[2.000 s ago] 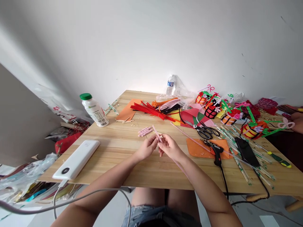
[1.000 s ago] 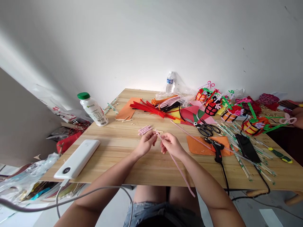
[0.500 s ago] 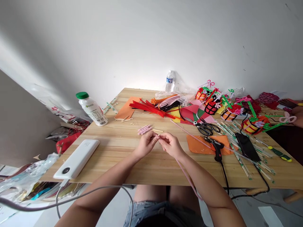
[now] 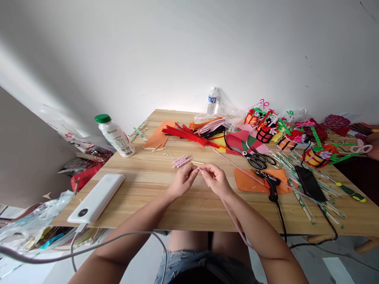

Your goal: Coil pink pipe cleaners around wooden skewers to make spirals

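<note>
Above the middle of the table, my left hand (image 4: 183, 180) and my right hand (image 4: 217, 181) meet fingertip to fingertip. Both pinch a pale pink pipe cleaner (image 4: 232, 219), whose long tail hangs from under my right hand past the table's front edge. Just beyond my left hand lie several coiled pink pipe cleaner pieces (image 4: 181, 161). A short wooden stick (image 4: 198, 162) rests beside them, close to my fingertips. Another long pink pipe cleaner (image 4: 237, 167) stretches across the table to the right of my right hand. My fingers partly hide the pinched end.
Scissors (image 4: 258, 159), a glue gun (image 4: 270, 184) on orange felt and a phone (image 4: 310, 184) lie right. Red pipe cleaners (image 4: 189, 135) and decorated little baskets (image 4: 287, 142) are behind. A white bottle (image 4: 116, 136) and power bank (image 4: 96, 198) stand left. A person's hand (image 4: 374, 144) shows far right.
My right hand's fingers have shifted slightly around the pipe cleaner, and a bit of pink now shows between the fingertips. My left hand stays nearly in place.
</note>
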A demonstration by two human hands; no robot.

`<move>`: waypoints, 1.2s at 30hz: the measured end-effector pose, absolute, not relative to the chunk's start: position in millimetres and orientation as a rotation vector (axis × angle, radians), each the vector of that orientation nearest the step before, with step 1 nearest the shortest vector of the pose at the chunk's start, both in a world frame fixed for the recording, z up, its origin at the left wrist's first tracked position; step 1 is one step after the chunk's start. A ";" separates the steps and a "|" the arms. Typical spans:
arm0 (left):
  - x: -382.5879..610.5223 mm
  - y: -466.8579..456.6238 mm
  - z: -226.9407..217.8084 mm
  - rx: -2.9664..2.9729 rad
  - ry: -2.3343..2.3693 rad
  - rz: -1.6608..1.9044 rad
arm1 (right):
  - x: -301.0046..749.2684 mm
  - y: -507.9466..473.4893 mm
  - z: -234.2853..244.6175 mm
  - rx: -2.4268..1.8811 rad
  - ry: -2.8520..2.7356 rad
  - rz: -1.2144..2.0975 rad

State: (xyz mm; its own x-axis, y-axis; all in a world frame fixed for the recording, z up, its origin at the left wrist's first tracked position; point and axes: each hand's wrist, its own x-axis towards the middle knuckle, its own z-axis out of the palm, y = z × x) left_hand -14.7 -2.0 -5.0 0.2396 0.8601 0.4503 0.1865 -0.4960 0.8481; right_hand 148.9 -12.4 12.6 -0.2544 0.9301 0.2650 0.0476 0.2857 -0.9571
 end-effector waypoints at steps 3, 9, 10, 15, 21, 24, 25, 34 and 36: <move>-13.8 -3.3 -1.7 1.837 0.965 1.292 | 149.0 -12.2 12.2 -0.927 -1.577 1.114; -13.8 -7.1 8.4 1.596 0.935 1.200 | 147.0 -14.7 13.3 -0.905 -1.588 1.091; -13.9 -7.3 8.8 1.515 0.907 1.161 | 146.9 -15.3 13.9 -0.897 -1.598 1.083; -15.1 -5.8 6.2 1.062 0.716 0.946 | 148.4 -18.0 17.7 -0.868 -1.671 1.053; -18.8 -1.9 2.9 0.857 0.491 0.654 | 147.6 -21.1 20.8 -0.796 -1.725 1.125; -19.6 -1.6 2.7 0.863 0.472 0.640 | 148.0 -20.2 19.2 -0.830 -1.733 1.039; -19.5 -1.8 3.0 0.872 0.472 0.645 | 148.4 -19.5 18.4 -0.838 -1.732 1.014; -18.6 -4.3 6.9 0.921 0.516 0.689 | 153.0 -16.7 20.5 -0.865 -1.755 0.968; -18.7 -4.2 7.0 0.921 0.510 0.681 | 153.1 -16.8 21.2 -0.854 -1.759 0.987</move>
State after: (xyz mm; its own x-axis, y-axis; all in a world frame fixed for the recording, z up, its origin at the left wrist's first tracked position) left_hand -18.7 -4.2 7.0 0.6827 0.7221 -0.1118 -0.3105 0.4253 0.8501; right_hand 153.1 -16.8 21.2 -0.3401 0.8618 0.3762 0.1282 0.4389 -0.8894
